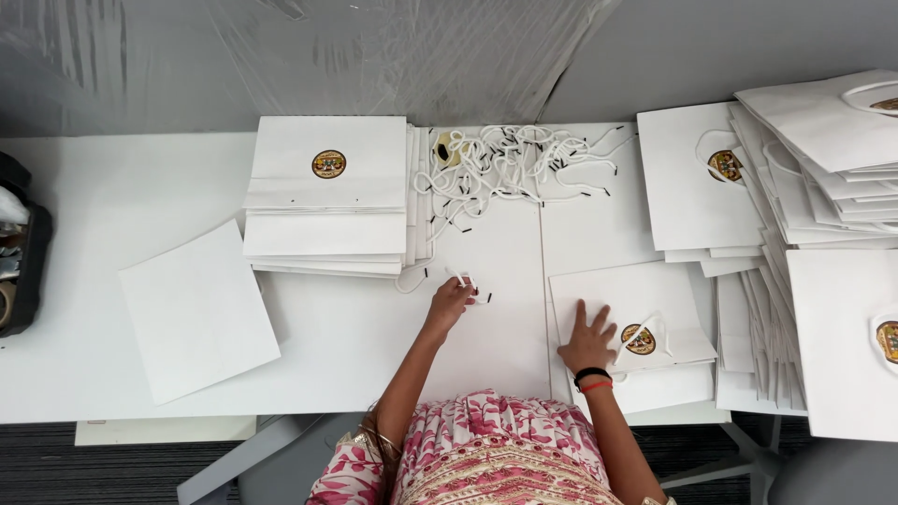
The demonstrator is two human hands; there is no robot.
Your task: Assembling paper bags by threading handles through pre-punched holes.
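Note:
My left hand [451,302] pinches a white cord [465,280] with black tips, lifted just off the white table [122,196]. My right hand [587,344] lies flat, fingers spread, on a flat white paper bag [617,290] that has a round gold emblem [640,339] and a cord handle. A loose heap of white cords [510,168] lies at the back middle of the table, beyond my left hand.
A stack of flat white bags [327,201] stands at the back left. Fanned piles of bags [804,215] with handles fill the right side. A single white sheet [198,310] lies at the left. A dark box [21,252] sits at the far left edge.

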